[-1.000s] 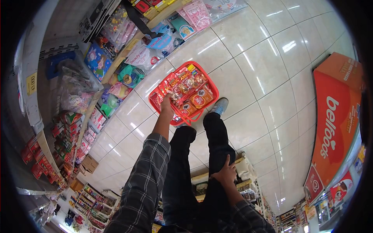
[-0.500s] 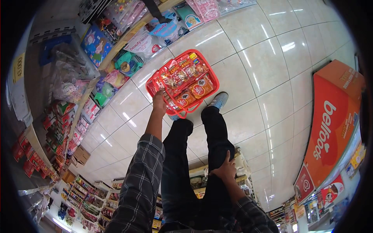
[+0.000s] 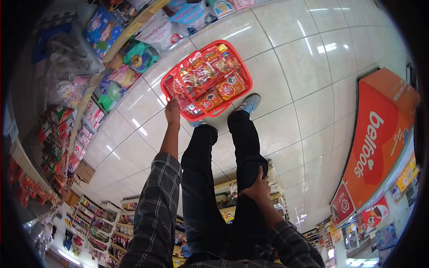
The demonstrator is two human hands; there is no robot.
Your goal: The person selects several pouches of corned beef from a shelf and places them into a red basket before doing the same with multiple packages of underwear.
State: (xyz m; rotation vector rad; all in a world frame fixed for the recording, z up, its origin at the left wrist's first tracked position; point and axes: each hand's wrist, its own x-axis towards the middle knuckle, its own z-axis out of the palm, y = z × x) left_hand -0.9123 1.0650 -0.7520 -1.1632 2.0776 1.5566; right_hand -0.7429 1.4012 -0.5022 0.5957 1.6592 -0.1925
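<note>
A red plastic shopping basket (image 3: 245, 71) rests on the tiled floor just beyond my shoes. It holds shiny red snack packets (image 3: 208, 67) and orange packs (image 3: 231, 86). Its thin red handles lie folded over the contents. My left hand (image 3: 172, 111) is beside the basket's near left corner, fingers pointing toward the rim; whether they touch it is hard to tell. No handle shows in that hand. Lower right, my right hand (image 3: 258, 188) lies on my right knee, thumb and fingers apart, holding nothing.
Shelves of bagged goods (image 3: 163, 33) run along the upper left, with hanging packets further down. A cardboard box (image 3: 85, 171) stands on the floor at left. An orange-red freezer (image 3: 368, 143) marked "belfoods" is at right. More stocked shelves (image 3: 96, 223) stand behind me.
My left hand has come off the basket's handle and shifted left to its corner. The near handle has dropped from beyond the rim onto the basket. My right hand stays on the knee.
</note>
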